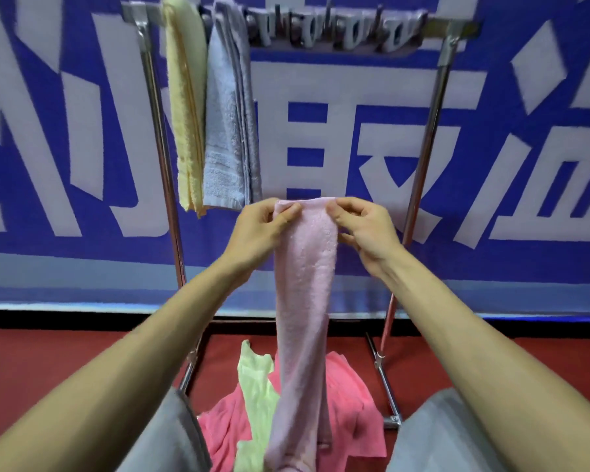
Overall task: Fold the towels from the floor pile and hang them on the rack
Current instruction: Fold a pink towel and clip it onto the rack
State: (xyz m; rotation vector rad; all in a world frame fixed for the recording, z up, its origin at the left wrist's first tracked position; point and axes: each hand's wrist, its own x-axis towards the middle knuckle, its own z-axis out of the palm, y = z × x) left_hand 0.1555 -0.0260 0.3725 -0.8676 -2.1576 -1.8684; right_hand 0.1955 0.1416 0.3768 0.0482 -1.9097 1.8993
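Note:
A light pink towel [305, 301], folded into a long narrow strip, hangs straight down in front of me. My left hand [261, 228] pinches its top left corner and my right hand [363, 226] pinches its top right corner. Beneath it on the red floor lies the pile: a bright pink towel [351, 403] and a pale green towel [256, 386]. The metal rack [436, 107] stands behind, with a yellow towel [184, 107] and a grey-blue towel [227, 124] hanging side by side at the left end of its top bar.
A row of clothes pegs [334, 28] sits along the rack's top bar to the right of the hung towels. A blue banner with large white characters [508, 148] covers the wall behind. My knees in grey trousers [171, 437] frame the pile.

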